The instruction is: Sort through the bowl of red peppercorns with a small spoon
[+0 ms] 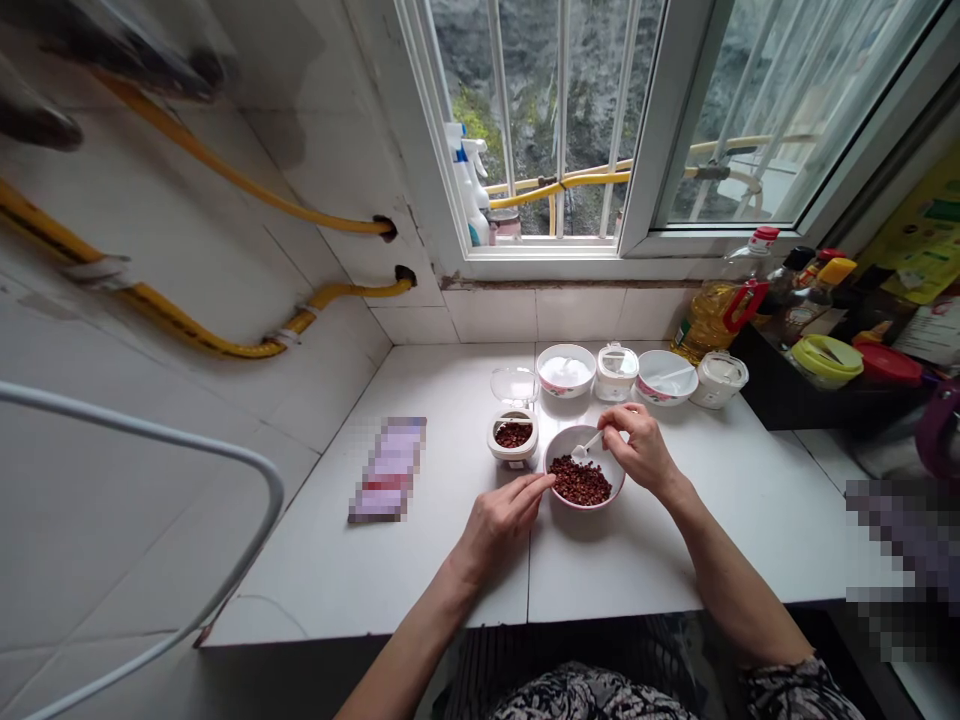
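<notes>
Taking the dark red bits' bowl [568, 446] as the clock's centre, with twelve toward the window [559, 110], it sits on the white counter [450, 560], just in front of the person.

The left hand [499, 522] comes in from eight o'clock, fingers together and fairly straight, their tips touching the rim there; whether the thumb pinches it from below, I cannot tell. The right hand [639, 450] hangs over the rim at two o'clock and grasps the white spoon [589, 446] by its handle, between thumb and fingers. The spoon slants down toward eight, its tip at the upper edge of the dark red bits [585, 487], which cover the bottom of the bowl.

At ten o'clock, near the bowl, stands a jar [513, 461] with its clear lid [514, 384] swung up; similar dark red bits show inside. Farther off at nine lies a purple packet [390, 465], its print blurred.

Toward twelve is a bowl of white powder [566, 389], with a shut jar [616, 372] just beside it, a little past twelve. Another flowered bowl [664, 397] is at one, a white utensil inside, and a second lidded jar [721, 383] at two. Behind these, at one, stands an oil bottle [701, 320]. Yellow hoses [247, 345] run along the wall at ten.
</notes>
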A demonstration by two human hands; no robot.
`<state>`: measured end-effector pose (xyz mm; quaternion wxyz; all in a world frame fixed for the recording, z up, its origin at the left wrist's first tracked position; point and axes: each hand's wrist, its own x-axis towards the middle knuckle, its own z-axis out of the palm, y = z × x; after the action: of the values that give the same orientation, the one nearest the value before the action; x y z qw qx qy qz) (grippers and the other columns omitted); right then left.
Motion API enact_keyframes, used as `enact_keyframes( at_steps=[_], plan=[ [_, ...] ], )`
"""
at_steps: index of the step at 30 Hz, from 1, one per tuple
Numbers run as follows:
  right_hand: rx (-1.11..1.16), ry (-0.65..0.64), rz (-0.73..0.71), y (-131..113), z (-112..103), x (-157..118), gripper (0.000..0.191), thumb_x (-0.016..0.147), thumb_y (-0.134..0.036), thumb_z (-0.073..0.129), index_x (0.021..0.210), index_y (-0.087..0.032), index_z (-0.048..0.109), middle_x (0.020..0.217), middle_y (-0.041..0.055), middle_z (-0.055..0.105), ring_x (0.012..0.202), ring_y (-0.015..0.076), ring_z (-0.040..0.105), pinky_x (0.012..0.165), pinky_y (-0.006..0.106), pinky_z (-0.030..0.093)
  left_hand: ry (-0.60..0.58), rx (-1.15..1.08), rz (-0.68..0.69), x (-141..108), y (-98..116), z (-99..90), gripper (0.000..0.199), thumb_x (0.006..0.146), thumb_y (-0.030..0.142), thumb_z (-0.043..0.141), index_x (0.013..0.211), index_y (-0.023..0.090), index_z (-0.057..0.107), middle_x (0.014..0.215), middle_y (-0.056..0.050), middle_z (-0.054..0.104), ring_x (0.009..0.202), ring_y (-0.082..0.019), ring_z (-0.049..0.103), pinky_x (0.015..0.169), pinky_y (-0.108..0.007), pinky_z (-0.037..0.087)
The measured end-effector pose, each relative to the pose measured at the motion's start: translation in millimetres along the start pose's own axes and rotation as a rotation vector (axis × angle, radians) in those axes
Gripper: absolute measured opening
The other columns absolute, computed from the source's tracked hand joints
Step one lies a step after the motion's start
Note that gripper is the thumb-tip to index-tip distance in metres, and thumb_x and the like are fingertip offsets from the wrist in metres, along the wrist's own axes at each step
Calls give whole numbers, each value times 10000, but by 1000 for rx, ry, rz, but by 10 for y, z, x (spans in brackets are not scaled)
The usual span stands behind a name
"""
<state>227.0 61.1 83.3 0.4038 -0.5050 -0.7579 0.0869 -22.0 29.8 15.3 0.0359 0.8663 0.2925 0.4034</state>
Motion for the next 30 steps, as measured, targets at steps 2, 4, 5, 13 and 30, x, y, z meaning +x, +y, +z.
enact_keyframes(
  at_steps=[2, 4, 5, 13, 30],
  plan=[
    [13, -23, 7, -15, 53, -9, 179, 803, -119, 489, 738, -242, 602, 644, -9, 682, 725, 203, 621, 889, 373, 445, -4, -3, -1, 4, 2, 0, 363, 997, 111, 479, 1336, 203, 571, 1114, -83, 746, 970, -165, 744, 815, -258, 626],
    [22, -58, 8, -35, 106, -16, 181, 794, -110, 488, 729, -239, 598, 643, -13, 684, 693, 190, 611, 910, 374, 440, -6, -2, -1, 6, 3, 0, 370, 1000, 116, 475, 1347, 207, 567, 1115, -82, 746, 969, -164, 744, 814, -253, 625],
    [32, -72, 13, -45, 126, -19, 181, 790, -110, 488, 724, -238, 598, 630, -15, 680, 691, 189, 609, 913, 374, 440, -7, 0, 0, 7, 4, -1, 371, 1001, 118, 473, 1349, 207, 566, 1115, -82, 747, 969, -164, 744, 813, -252, 624],
    [316, -50, 246, -83, 63, 7, 147, 780, -182, 475, 724, -217, 607, 547, -28, 653, 581, 167, 632, 719, 306, 490, 3, 8, 6, 6, 3, -6, 369, 999, 108, 472, 1342, 204, 565, 1106, -83, 749, 956, -164, 747, 802, -250, 626],
    [346, -42, 324, -36, 86, 13, 143, 758, -189, 463, 726, -212, 601, 538, -29, 639, 537, 161, 624, 653, 286, 486, -8, 8, 0, 1, 3, -6, 333, 1006, 117, 471, 1311, 190, 582, 1110, -86, 747, 967, -164, 743, 807, -254, 624]
  ],
)
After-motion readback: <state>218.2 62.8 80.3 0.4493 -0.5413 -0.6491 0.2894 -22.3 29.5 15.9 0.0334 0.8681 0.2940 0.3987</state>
